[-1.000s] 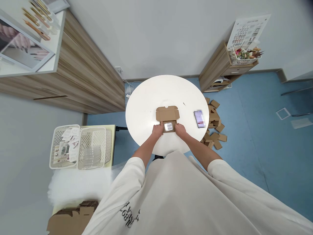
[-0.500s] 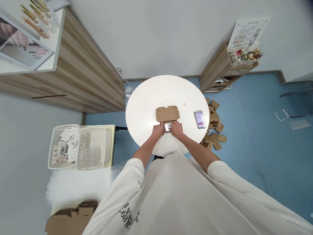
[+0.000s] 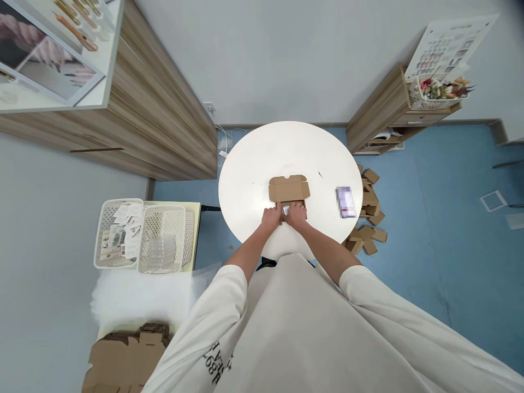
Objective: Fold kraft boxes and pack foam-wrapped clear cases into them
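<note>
Your brown box (image 3: 290, 197) lies open, notched lid (image 3: 289, 189) folded back; your left hand (image 3: 271, 217) grips its side, your right hand (image 3: 296, 214) reaches in, grip unclear.

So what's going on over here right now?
A person at a round white table has both hands on an open cardboard box. The left hand is at its left side; the right hand reaches over the inside, partly covering a small shiny pack. The lid stands open, and more boxes lie on the floor to the right.
</note>
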Demonstrator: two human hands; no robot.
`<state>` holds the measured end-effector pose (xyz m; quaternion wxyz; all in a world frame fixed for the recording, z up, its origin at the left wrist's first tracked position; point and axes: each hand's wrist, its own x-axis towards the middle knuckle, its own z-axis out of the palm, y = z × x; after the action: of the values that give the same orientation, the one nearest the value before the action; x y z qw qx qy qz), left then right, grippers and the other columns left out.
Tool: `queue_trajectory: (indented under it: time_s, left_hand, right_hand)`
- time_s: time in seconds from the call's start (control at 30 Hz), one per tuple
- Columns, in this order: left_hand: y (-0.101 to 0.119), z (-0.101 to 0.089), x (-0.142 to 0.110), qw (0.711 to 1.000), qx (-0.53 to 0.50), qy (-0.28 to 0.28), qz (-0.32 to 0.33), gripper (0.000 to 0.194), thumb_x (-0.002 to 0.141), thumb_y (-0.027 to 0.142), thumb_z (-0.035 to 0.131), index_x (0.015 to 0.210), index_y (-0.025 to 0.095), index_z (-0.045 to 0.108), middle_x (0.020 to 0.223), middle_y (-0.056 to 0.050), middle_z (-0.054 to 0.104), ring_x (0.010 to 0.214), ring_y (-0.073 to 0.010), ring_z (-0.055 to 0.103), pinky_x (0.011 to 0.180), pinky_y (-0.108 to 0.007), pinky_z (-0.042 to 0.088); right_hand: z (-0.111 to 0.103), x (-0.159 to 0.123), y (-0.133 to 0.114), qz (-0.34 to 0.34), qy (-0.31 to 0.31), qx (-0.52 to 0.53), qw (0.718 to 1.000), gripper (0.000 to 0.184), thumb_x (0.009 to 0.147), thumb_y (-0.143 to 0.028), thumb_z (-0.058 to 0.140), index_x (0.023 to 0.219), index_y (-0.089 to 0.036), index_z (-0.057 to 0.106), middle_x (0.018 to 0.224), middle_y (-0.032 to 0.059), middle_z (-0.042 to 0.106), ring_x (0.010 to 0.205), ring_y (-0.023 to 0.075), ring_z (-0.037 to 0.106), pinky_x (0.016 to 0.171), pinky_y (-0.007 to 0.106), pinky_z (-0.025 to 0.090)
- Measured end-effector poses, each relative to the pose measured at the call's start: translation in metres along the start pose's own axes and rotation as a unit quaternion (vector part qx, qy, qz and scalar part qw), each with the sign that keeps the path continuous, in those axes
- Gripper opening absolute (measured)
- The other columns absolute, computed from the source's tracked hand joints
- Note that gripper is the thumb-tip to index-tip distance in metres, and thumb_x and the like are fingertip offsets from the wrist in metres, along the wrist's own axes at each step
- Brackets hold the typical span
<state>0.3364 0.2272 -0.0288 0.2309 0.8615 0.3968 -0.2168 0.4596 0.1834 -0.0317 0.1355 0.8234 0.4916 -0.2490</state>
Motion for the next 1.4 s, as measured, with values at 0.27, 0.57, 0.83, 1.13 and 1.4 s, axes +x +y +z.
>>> queue_trajectory:
  time_s: [0.27,0.57,0.83,1.13,1.4]
  left_hand:
    - [-0.013,-0.020,0.013,0.999,0.000,0.015,-0.047,0.110,0.084,0.034,0.077,0.161,0.012,0.002,0.123,-0.023,0.067,0.115,-0.0327,0.065,0.097,-0.040,0.039]
    - [-0.055,-0.054,0.046,0.994,0.002,0.002,-0.113,0.113,0.083,0.037,0.077,0.161,0.009,0.000,0.122,-0.022,0.068,0.114,-0.0327,0.065,0.097,-0.040,0.039]
    - [-0.056,-0.042,0.007,0.994,-0.014,0.070,-0.079,0.106,0.094,0.041,0.064,0.161,0.020,-0.015,0.121,-0.016,0.067,0.111,-0.0301,0.064,0.096,-0.038,0.038]
    - [-0.061,0.008,-0.066,0.990,-0.067,0.112,-0.054,0.099,0.099,0.039,0.055,0.160,0.016,-0.019,0.120,-0.014,0.066,0.109,-0.0284,0.064,0.096,-0.036,0.038]
    - [-0.062,0.031,-0.112,0.994,-0.056,0.085,-0.042,0.094,0.100,0.039,0.053,0.161,0.016,-0.014,0.119,-0.015,0.067,0.108,-0.0276,0.064,0.096,-0.036,0.039]
  right_hand:
    - [-0.028,0.003,0.002,-0.056,0.106,0.038,0.992,0.052,0.089,-0.052,0.058,0.122,-0.014,0.050,0.121,0.0203,0.055,0.110,0.0335,0.052,0.092,0.041,0.040]
    - [-0.006,-0.014,0.007,-0.048,0.051,0.046,0.996,0.047,0.084,-0.045,0.063,0.120,-0.019,0.047,0.117,0.0141,0.054,0.103,0.0285,0.054,0.087,0.037,0.043]
    - [0.022,-0.028,0.007,0.006,-0.009,0.017,1.000,0.045,0.087,-0.045,0.064,0.121,-0.019,0.049,0.124,0.0164,0.051,0.110,0.0305,0.054,0.088,0.038,0.045]
    - [0.031,-0.053,0.009,0.034,-0.002,0.029,0.999,0.058,0.096,-0.063,0.049,0.129,-0.016,0.049,0.130,0.0208,0.051,0.109,0.0324,0.056,0.085,0.041,0.047]
    - [0.038,-0.102,0.019,0.015,0.066,0.011,0.998,0.049,0.102,-0.052,0.038,0.130,-0.015,0.052,0.132,0.0224,0.052,0.113,0.0336,0.052,0.090,0.043,0.043]
